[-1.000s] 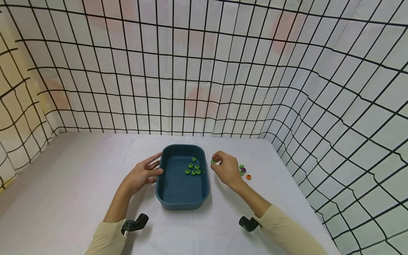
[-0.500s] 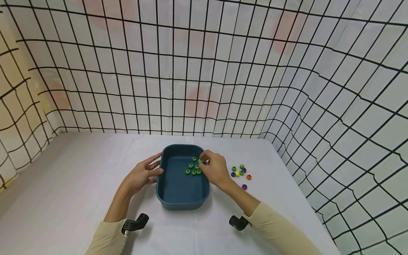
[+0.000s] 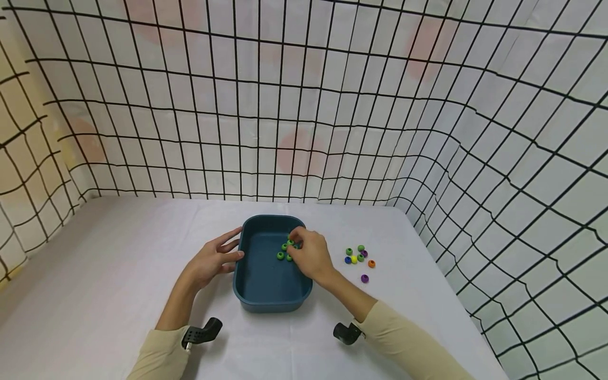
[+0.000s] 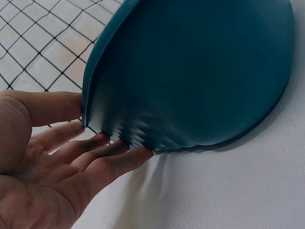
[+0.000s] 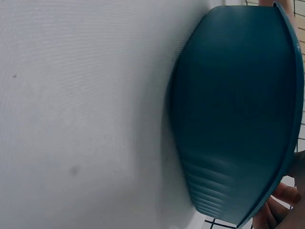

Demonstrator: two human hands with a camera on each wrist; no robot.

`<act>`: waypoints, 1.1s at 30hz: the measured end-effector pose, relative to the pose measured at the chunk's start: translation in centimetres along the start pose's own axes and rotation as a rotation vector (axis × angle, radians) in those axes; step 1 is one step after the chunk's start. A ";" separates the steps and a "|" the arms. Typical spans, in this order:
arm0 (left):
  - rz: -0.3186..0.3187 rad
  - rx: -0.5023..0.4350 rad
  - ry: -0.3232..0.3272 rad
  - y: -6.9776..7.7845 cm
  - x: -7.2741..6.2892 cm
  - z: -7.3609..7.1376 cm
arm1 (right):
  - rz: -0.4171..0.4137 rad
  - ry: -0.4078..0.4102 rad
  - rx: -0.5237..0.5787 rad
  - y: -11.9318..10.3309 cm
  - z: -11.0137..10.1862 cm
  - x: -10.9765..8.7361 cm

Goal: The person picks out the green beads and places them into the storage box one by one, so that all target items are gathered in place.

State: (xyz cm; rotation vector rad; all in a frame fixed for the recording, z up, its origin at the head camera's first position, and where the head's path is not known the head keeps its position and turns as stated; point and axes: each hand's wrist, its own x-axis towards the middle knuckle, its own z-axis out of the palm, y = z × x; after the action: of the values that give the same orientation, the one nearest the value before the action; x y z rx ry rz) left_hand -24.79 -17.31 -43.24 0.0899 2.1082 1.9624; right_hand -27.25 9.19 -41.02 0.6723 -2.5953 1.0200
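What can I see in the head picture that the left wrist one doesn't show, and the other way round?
Only the head view: green beads inside the blue tray, loose beads in several colours on the white cloth, and the right hand over the tray.
Only the left wrist view: ridges along the tray's outer side, and the palm of the left hand.
Both: tray, left hand, cloth and black mesh.
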 end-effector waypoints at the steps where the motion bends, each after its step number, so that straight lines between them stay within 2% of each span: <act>1: -0.001 -0.002 0.000 0.0 0.0 0.0 | 0.004 -0.001 -0.006 0.0 0.1 0.0; 10: -0.005 -0.002 0.003 -0.1 0.1 0.1 | 0.032 -0.001 -0.016 0.3 1.0 -0.6; 21: 0.008 0.007 0.000 -0.2 0.1 0.0 | 0.000 0.031 -0.072 0.7 1.9 -1.0; 33: 0.006 0.003 0.002 -0.2 0.1 0.0 | -0.005 -0.008 -0.086 0.6 2.0 -1.4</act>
State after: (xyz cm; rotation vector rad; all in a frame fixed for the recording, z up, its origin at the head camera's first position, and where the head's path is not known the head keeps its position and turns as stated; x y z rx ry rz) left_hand -24.87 -17.28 -43.43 0.0953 2.1147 1.9642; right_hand -26.48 8.62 -43.41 0.6628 -2.6264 0.9007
